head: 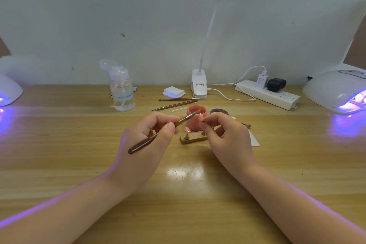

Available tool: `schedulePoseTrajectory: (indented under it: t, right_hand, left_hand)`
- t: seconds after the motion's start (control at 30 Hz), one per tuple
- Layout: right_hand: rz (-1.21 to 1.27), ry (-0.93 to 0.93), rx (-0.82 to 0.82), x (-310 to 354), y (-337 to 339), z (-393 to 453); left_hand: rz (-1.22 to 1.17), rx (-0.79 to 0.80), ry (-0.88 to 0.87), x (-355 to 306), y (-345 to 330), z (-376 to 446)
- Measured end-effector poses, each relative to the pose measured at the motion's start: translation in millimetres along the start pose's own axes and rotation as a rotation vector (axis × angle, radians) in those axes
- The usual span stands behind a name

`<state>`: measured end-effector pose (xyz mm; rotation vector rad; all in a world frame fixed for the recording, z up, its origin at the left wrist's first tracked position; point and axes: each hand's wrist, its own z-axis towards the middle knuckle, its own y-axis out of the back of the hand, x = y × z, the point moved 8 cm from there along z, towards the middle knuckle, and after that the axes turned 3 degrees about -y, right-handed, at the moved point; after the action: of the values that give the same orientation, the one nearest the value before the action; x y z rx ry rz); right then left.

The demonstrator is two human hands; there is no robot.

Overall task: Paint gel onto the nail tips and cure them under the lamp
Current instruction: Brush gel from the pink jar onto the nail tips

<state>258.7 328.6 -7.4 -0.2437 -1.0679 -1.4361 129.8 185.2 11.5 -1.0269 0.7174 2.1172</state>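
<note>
Left hand [147, 140]: I grip the dark-handled gel brush [158, 134], fingers curled round it, bristles aimed at the open pink gel pot [196, 118].
Right hand [227, 136]: I pinch a small pink nail tip [200, 118] just beside the brush tip.
Wooden holder [193, 138]: on the desk [79, 144] between my hands, below the pot.
Curing lamps: one far right [336, 91], one far left [8, 90], both glowing violet.

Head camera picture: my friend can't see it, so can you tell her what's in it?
A left hand holds a brush up to a small nail tip pinched in the right hand, above a pink jar on a wooden table. Two curing lamps glow purple at the table's sides.
</note>
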Motion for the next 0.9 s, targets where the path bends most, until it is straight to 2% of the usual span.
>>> schedulePoseTrajectory:
  t: [0.13, 0.3, 0.43, 0.53, 0.77, 0.9]
  right_hand:
    - [0.010, 0.002, 0.008, -0.6, -1.1, -0.2]
    - [0.014, 0.002, -0.006, 0.6, 0.1, 0.0]
    - [-0.001, 0.007, -0.011, 1.3, 0.6, -0.3]
    - [-0.008, 0.005, -0.014, 2.1, 1.5, -0.4]
    - [-0.051, 0.012, -0.027, 3.3, 2.8, -1.2]
    - [-0.069, 0.006, -0.031, 3.3, 3.2, -0.8]
  left_hand:
    - [-0.010, 0.037, 0.025, 1.9, -4.2, -0.4]
    - [-0.045, -0.019, 0.028, 0.5, 0.1, 0.5]
    - [-0.022, 0.035, 0.025, 0.4, -4.3, -0.6]
    - [-0.045, 0.006, 0.016, -1.2, -0.6, -1.6]
    - [0.061, 0.057, -0.013, -2.6, -5.8, -1.6]
    - [0.018, 0.013, -0.017, -2.0, -0.7, -1.5]
